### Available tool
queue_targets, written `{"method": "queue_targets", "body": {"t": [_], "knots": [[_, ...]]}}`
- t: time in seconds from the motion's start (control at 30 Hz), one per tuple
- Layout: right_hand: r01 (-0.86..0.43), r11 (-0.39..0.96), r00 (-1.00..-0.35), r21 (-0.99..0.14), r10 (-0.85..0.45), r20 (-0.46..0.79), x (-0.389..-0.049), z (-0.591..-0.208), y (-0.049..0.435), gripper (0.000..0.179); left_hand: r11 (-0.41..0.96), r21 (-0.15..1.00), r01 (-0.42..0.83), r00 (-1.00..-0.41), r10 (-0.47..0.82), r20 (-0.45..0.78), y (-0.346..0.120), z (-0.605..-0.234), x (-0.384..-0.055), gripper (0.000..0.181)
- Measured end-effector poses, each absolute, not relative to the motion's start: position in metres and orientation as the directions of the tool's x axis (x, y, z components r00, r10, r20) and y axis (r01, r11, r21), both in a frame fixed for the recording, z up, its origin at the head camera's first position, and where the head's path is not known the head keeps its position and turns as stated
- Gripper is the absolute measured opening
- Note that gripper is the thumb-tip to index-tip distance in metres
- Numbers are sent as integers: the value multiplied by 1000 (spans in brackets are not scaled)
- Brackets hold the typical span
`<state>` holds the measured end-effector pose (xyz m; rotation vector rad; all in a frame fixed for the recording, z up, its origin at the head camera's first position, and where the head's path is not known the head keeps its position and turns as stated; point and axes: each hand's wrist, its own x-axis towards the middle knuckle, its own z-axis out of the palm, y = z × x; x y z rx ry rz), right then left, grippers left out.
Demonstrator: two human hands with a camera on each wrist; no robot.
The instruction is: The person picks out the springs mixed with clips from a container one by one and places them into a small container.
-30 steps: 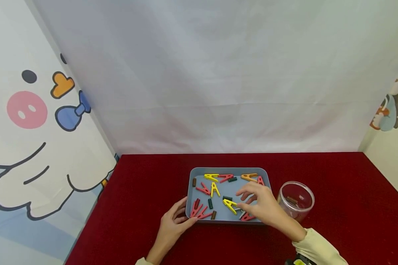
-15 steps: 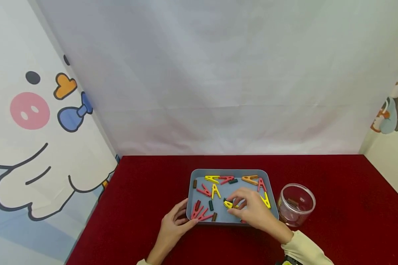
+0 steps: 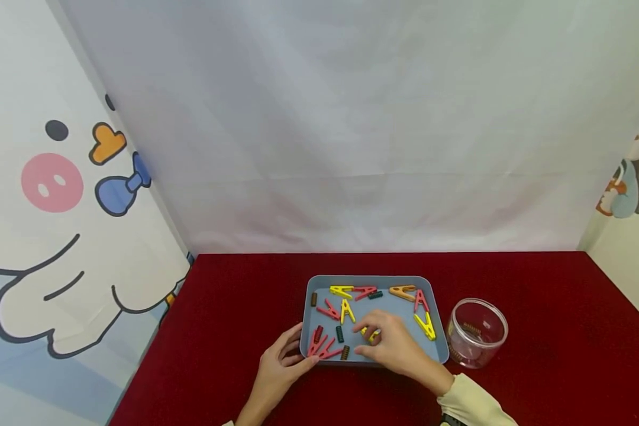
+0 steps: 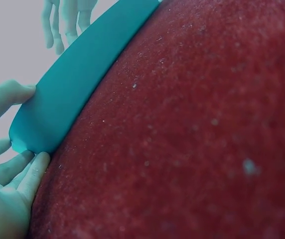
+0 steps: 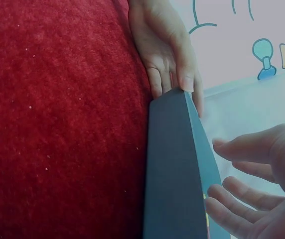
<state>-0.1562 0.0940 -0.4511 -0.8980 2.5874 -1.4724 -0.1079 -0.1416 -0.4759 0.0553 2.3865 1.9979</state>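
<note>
A smooth, blue-grey rectangular tray (image 3: pixel 367 280) with rounded corners lies on plush red cloth (image 3: pixel 234 319). The left hand (image 3: pixel 278 365) pinches its near left corner, thumb on the rim, fingers underneath. The right hand (image 3: pixel 391 344) hangs over the tray's near middle, thumb and fingertips parted, with nothing visible between them; a glossy yellow clip (image 3: pixel 371 335) sits partly hidden beneath. Around it lie A-shaped clips, among them a red one (image 3: pixel 329 311) at left and an orange one (image 3: pixel 402 291) far right, and tight cylindrical coils, including a dark green spring (image 3: pixel 339 334). Just right stands a clear, round-mouthed jar (image 3: pixel 477 352) holding brown springs (image 3: pixel 471 329).
</note>
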Motion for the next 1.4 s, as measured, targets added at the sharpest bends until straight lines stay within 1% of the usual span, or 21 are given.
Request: {"method": "queue_targets", "body": {"t": [0.37, 0.5, 0.63, 0.9, 1.4], "knots": [[-453, 426, -833, -783, -516, 200, -159, -458, 84, 25, 168, 986, 19, -999, 53, 11, -141, -476, -108, 65], [-447, 437, -826, -780, -537, 172, -160, -460, 81, 26, 171, 985, 14, -999, 52, 5, -141, -477, -107, 65], [-458, 437, -816, -774, -551, 172, -162, -463, 80, 26, 165, 986, 16, -998, 54, 7, -141, -477, -107, 66], [-437, 469, -825, -767, -549, 134, -167, -465, 75, 27, 165, 986, 11, -998, 59, 2, -142, -476, -107, 65], [-451, 555, -835, -699, -539, 111, -174, -469, 64, 28, 162, 986, 26, -998, 65, 16, -142, -477, -108, 65]]}}
